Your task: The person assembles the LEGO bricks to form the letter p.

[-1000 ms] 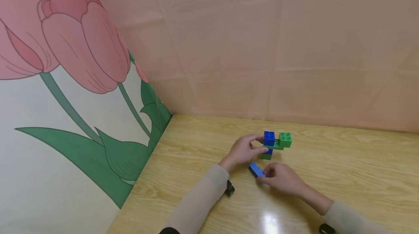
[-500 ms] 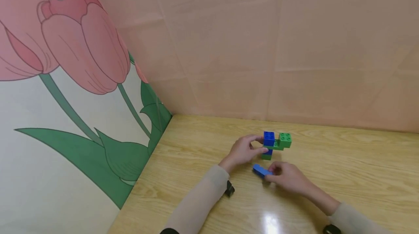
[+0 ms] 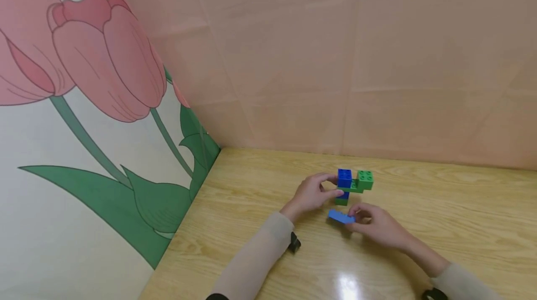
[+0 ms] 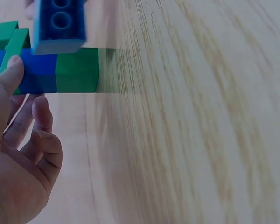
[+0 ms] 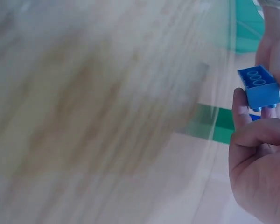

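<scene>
A small stack of building bricks (image 3: 344, 178) stands on the table, with green at its base, blue above, then a flat green piece jutting right. On that piece sit a blue brick and a green brick (image 3: 365, 180). My left hand (image 3: 310, 193) holds the stack from the left; its thumb (image 4: 14, 70) presses near the flat green piece in the left wrist view. In front of the stack, my right hand (image 3: 379, 228) pinches a long, lighter blue brick (image 3: 340, 217) by its right end. The hollow underside of this blue brick (image 5: 263, 95) shows in the right wrist view.
The wood-grain table (image 3: 251, 174) meets a pinkish cloth backdrop (image 3: 293, 57) behind. A panel printed with tulips (image 3: 109, 62) borders the left side. Dark devices (image 3: 295, 242) are worn at the wrists.
My right hand has shifted right and slightly away from me, carrying the long blue brick. That brick has turned to lie more nearly sideways. My left hand and the stack have stayed put.
</scene>
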`<state>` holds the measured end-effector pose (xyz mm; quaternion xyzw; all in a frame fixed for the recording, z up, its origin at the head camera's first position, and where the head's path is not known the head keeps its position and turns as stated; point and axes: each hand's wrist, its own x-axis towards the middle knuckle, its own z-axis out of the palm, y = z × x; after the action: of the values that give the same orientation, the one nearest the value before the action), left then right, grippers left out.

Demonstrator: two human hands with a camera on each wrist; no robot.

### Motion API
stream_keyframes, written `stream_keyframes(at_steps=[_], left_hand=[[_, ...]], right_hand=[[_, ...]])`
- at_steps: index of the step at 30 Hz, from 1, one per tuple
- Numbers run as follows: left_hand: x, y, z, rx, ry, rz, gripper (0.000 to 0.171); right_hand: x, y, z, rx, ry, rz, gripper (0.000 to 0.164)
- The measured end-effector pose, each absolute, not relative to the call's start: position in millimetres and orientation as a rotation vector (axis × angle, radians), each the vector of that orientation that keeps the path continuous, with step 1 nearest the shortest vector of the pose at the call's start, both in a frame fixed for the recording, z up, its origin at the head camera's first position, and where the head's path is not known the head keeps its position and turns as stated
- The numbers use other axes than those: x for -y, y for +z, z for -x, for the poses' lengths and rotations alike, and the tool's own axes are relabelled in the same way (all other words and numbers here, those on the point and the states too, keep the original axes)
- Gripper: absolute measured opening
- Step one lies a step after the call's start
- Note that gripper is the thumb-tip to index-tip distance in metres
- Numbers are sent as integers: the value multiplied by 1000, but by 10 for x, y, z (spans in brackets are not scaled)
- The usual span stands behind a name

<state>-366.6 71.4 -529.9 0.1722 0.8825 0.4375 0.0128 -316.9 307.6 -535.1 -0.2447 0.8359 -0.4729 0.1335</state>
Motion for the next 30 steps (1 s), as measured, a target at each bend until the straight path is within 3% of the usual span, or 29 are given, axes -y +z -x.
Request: stream_keyframes(at_steps=[10, 30], left_hand=[[-703, -5312, 3676, -2763, 1361, -574, 39], [-694, -5308, 3683, -2748, 1382, -592, 36]], right_hand=[[-3226, -5157, 3167, -2471, -1465, 870, 15], [-3254, -4640, 3259, -2607, -1521, 922, 18]])
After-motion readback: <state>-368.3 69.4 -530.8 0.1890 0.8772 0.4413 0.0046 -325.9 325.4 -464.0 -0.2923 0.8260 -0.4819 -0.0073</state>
